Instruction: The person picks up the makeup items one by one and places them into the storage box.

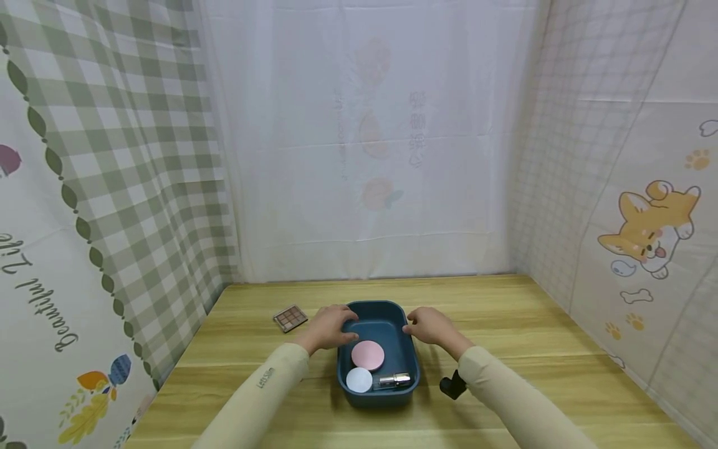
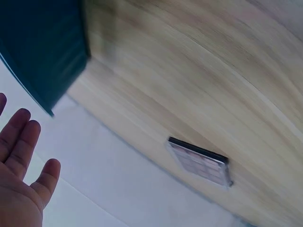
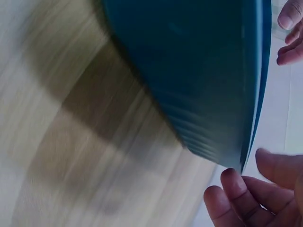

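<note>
A dark blue rectangular bin [image 1: 377,400] stands on the table between both hands. Inside, toward its near end, lie a pink round disc [image 1: 368,355], a white round disc [image 1: 359,380] and a clear and silver tube [image 1: 392,381] like a lipstick. My left hand [image 1: 330,327] hovers at the bin's left rim, fingers spread and apart from it in the left wrist view. At the right rim is my right hand [image 1: 432,327]; in the right wrist view its fingertips [image 3: 233,182] are close by the rim's corner, the thumb standing off. Contact there is unclear.
An eyeshadow palette [image 1: 290,318] lies on the wooden table [image 1: 252,374], left of the bin. A small black object [image 1: 453,385] is by the right wrist. Curtains hang behind the table and along both sides.
</note>
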Demonstrator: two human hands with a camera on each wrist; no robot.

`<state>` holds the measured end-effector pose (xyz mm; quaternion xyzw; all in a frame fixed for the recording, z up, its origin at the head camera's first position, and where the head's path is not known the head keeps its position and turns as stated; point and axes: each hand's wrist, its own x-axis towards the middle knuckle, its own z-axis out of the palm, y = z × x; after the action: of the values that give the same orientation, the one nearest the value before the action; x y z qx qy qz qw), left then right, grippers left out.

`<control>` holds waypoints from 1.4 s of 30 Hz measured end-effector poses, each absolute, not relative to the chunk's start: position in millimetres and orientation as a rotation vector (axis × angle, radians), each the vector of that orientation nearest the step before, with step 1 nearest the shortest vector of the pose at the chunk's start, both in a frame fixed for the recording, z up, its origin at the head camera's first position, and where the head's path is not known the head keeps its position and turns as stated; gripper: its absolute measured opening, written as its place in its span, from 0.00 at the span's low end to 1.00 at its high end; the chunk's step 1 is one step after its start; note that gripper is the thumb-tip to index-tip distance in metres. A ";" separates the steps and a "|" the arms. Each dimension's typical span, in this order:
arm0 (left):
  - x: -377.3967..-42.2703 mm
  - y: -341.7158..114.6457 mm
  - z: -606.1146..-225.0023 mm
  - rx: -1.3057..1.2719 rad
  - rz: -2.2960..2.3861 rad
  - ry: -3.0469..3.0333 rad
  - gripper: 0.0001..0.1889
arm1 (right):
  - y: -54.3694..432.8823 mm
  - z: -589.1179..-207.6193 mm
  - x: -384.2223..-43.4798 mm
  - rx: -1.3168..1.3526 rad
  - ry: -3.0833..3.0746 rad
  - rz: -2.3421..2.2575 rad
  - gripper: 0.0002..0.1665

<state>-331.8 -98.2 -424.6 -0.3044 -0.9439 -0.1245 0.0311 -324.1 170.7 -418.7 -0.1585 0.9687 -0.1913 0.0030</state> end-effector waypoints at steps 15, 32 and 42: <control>-337.4 -160.2 -430.2 -0.762 -0.536 -2.833 0.19 | 166.5 -425.2 -317.4 -0.287 3.045 -0.797 0.19; -345.6 -221.7 -443.8 -0.463 -0.574 -2.878 0.23 | 164.6 -430.9 -316.3 -0.210 3.075 -0.802 0.18; -346.9 -234.2 -448.2 -0.376 -0.603 -2.943 0.29 | 162.1 -429.1 -314.7 -0.232 3.083 -0.799 0.18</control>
<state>-346.9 -234.2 -448.2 -0.1239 -0.9705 -0.1988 0.0570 -314.7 162.1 -429.1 -0.0726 0.9651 -0.2503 -0.0257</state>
